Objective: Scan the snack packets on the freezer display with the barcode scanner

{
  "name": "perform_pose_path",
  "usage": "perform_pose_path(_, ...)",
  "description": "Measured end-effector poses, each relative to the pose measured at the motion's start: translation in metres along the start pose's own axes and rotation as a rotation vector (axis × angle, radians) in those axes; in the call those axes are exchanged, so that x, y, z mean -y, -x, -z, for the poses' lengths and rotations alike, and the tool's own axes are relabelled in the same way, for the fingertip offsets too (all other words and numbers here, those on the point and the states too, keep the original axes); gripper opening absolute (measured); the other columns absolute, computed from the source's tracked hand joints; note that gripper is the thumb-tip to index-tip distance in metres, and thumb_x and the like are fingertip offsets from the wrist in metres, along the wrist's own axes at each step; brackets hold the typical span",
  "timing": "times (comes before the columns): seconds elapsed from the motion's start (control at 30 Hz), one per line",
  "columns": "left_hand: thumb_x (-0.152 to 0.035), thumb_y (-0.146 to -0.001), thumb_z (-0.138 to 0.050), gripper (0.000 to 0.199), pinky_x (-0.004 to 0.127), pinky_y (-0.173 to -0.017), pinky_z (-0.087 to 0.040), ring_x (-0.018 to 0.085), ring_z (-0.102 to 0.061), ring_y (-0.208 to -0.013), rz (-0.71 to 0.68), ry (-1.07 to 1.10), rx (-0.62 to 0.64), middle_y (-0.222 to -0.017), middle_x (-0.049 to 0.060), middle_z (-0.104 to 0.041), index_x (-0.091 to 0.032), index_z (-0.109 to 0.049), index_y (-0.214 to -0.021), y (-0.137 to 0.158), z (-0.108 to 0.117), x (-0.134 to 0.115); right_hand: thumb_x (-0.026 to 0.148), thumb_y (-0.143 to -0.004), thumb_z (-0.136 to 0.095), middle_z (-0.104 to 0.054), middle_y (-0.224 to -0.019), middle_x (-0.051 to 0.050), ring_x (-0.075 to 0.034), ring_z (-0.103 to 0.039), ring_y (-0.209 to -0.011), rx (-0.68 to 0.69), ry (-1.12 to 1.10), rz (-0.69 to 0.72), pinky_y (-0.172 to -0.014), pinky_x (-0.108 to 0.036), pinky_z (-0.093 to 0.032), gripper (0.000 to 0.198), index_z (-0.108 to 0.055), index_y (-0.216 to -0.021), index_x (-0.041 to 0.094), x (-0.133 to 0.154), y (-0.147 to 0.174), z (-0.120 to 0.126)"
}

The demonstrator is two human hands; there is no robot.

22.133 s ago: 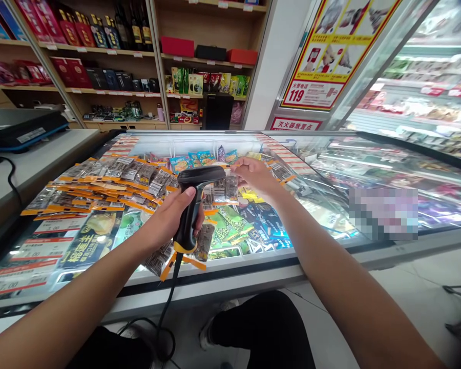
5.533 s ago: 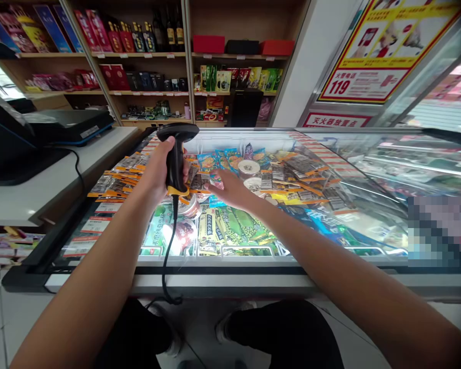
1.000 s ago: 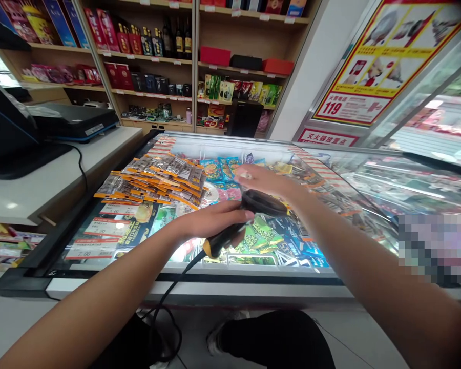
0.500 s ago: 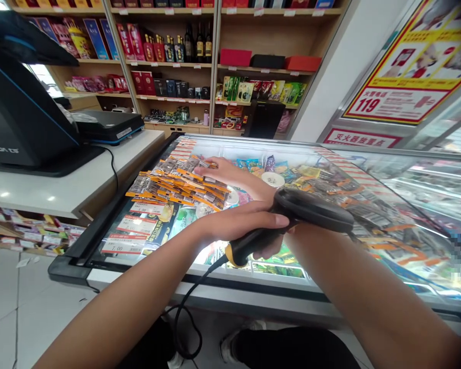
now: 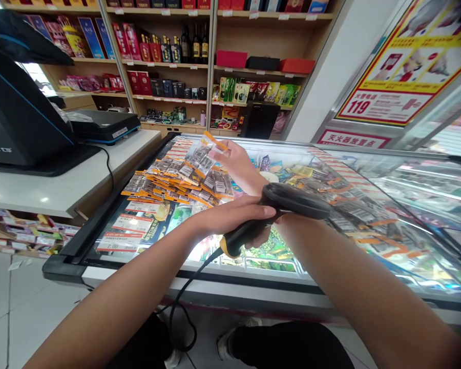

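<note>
My left hand (image 5: 238, 218) is wrapped round the grip of a black barcode scanner (image 5: 295, 200) with a yellow-trimmed handle end and a cable hanging down. The scanner head points right and lies over my right forearm. Reaching across to the left, my right hand (image 5: 240, 163) pinches an orange-edged snack packet (image 5: 203, 155) by its right side, partly raised. Beneath it, a pile of similar packets (image 5: 169, 182) rests on the freezer's glass top. Printed price labels (image 5: 125, 223) lie in front of the pile.
The chest freezer (image 5: 200, 284) holds several frozen goods, and more orange-edged packets (image 5: 384, 230) show on its right side. A counter (image 5: 57, 189) at left bears a scale (image 5: 100, 123) and a dark terminal (image 5: 19, 113). Shelves of boxes and bottles stand behind.
My right hand has lifted a packet up from the pile, where it was lying before. The scanner stays in my left hand, slightly further left in view.
</note>
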State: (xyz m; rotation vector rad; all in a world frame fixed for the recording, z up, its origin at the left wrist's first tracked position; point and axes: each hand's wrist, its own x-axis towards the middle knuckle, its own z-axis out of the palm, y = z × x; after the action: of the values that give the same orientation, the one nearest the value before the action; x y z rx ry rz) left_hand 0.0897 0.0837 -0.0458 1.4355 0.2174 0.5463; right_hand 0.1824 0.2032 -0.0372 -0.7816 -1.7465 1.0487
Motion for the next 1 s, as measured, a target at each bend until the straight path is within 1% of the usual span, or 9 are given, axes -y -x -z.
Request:
perform_pose_path(0.1, -0.061, -0.098, -0.065, 0.044, 0.029, -0.051, -0.044, 0.016, -0.058, -0.051, 0.014, 0.009, 0.039, -0.061, 0.002, -0.064, -0.017, -0.06, -0.104, 0.0, -0.002, 0.0, 0.074, -0.073, -0.083, -0.075, -0.12, -0.004, -0.029, -0.07, -0.121, -0.048, -0.172, -0.056, -0.1, -0.046, -0.059, 0.063, -0.059, -0.114, 0.031, 0.005, 0.015, 0.023)
perform_pose_path(0.2, -0.061, -0.098, -0.064, 0.044, 0.029, -0.051, -0.044, 0.015, -0.058, -0.05, 0.01, 0.008, 0.03, -0.063, 0.002, -0.064, -0.017, -0.058, -0.103, 0.001, -0.004, -0.001, 0.065, -0.076, -0.085, -0.076, -0.123, -0.004, -0.028, -0.072, -0.115, -0.122, -0.224, -0.116, -0.095, -0.044, -0.061, 0.058, -0.062, -0.117, 0.031, 0.004, 0.039, 0.06)
perform_pose_path(0.33, -0.061, -0.099, -0.062, 0.041, 0.026, -0.05, -0.043, 0.013, -0.057, -0.051, 0.03, -0.084, -0.146, -0.062, 0.0, -0.063, -0.021, -0.053, -0.097, -0.001, -0.004, 0.001, 0.056, -0.076, -0.088, -0.076, -0.1, -0.004, -0.024, -0.072, -0.089, -0.339, 0.03, -0.252, -0.072, -0.035, -0.06, 0.048, -0.069, -0.108, 0.026, -0.01, 0.071, 0.117)
perform_pose_path(0.4, -0.06, -0.099, -0.062, 0.041, 0.025, -0.051, -0.045, 0.013, -0.057, -0.051, 0.048, -0.159, -0.263, -0.061, -0.001, -0.063, -0.021, -0.051, -0.093, -0.004, -0.003, 0.004, 0.054, -0.076, -0.089, -0.073, -0.092, -0.003, -0.02, -0.068, -0.079, -0.43, 0.076, -0.264, -0.063, -0.03, -0.056, 0.044, -0.069, -0.103, 0.025, -0.02, 0.082, 0.138)
perform_pose_path(0.47, -0.06, -0.099, -0.062, 0.041, 0.024, -0.05, -0.045, 0.012, -0.057, -0.05, 0.063, -0.197, -0.347, -0.06, -0.002, -0.063, -0.021, -0.051, -0.093, -0.007, -0.002, 0.009, 0.05, -0.076, -0.089, -0.072, -0.09, -0.002, -0.018, -0.066, -0.074, -0.469, 0.048, -0.272, -0.06, -0.028, -0.055, 0.041, -0.067, -0.1, 0.025, -0.026, 0.088, 0.152)
perform_pose_path(0.6, -0.063, -0.1, -0.059, 0.043, 0.024, -0.051, -0.046, 0.012, -0.058, -0.05, 0.116, -0.199, -0.365, -0.061, -0.002, -0.063, -0.021, -0.049, -0.092, -0.01, 0.0, 0.02, 0.04, -0.077, -0.088, -0.072, -0.087, -0.002, -0.018, -0.067, -0.074, -0.498, 0.05, -0.312, -0.061, -0.028, -0.057, 0.035, -0.064, -0.097, 0.024, -0.024, 0.09, 0.161)
perform_pose_path(0.73, -0.066, -0.098, -0.061, 0.047, 0.024, -0.051, -0.048, 0.012, -0.059, -0.05, 0.132, -0.203, -0.371, -0.063, -0.001, -0.065, -0.022, -0.048, -0.091, -0.011, 0.001, 0.025, 0.039, -0.082, -0.084, -0.073, -0.09, -0.003, -0.02, -0.07, -0.079, -0.489, 0.087, -0.29, -0.061, -0.028, -0.058, 0.031, -0.064, -0.1, 0.023, -0.015, 0.09, 0.159)
perform_pose_path(0.87, -0.068, -0.096, -0.063, 0.049, 0.023, -0.048, -0.046, 0.012, -0.058, -0.049, 0.12, -0.216, -0.387, -0.062, -0.001, -0.065, -0.021, -0.051, -0.092, -0.011, 0.001, 0.024, 0.036, -0.086, -0.08, -0.07, -0.089, -0.003, -0.019, -0.068, -0.079, -0.479, 0.175, -0.265, -0.058, -0.026, -0.055, 0.027, -0.065, -0.103, 0.022, -0.01, 0.09, 0.158)
perform_pose_path(1.0, -0.068, -0.097, -0.061, 0.049, 0.023, -0.047, -0.046, 0.012, -0.057, -0.047, 0.099, -0.21, -0.374, -0.06, -0.001, -0.065, -0.022, -0.05, -0.09, -0.01, 0.006, 0.026, 0.036, -0.093, -0.072, -0.065, -0.082, -0.001, -0.019, -0.065, -0.072, -0.446, 0.314, -0.308, -0.06, -0.028, -0.053, 0.021, -0.064, -0.106, 0.023, -0.003, 0.092, 0.159)
